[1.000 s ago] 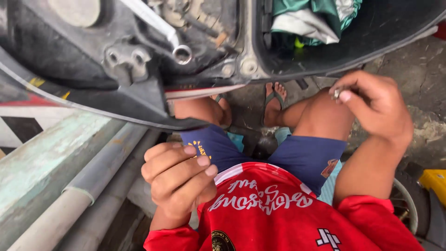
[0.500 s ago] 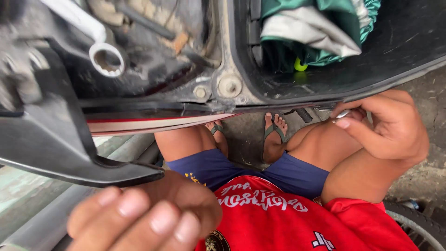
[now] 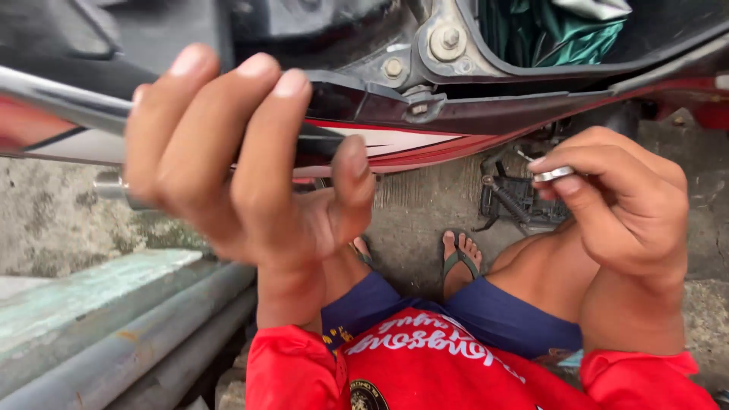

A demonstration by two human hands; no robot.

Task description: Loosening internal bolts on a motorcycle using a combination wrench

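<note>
The small metal piece sits on the right side, pinched between the thumb and first finger of the right hand, just above the bent knee. It is shiny and silver, and only a short bit pokes out, so I cannot tell just what kind of part it is. It looks hard and stiff, and very light. Smooth metal like this can be slippery, and a thing so small could drop and roll away on the ground, so a tight pinch with the fingertips looks like the best way to hold it. The left hand is up close to the camera on the left, big and a bit blurry. Its fingers curl around a long silver bar that runs off to the left, so this hand is grasping too. I cannot see the far end of the bar. Just behind both hands is the motorbike's body, black with red and white stripes, with bolts showing near the top. Far up on the right, a green cloth lies in the open storage box. Down low, the person wears a red shirt and blue shorts, and one foot in a sandal rests on the grey ground. Grey pipes lie near on the left.
</note>
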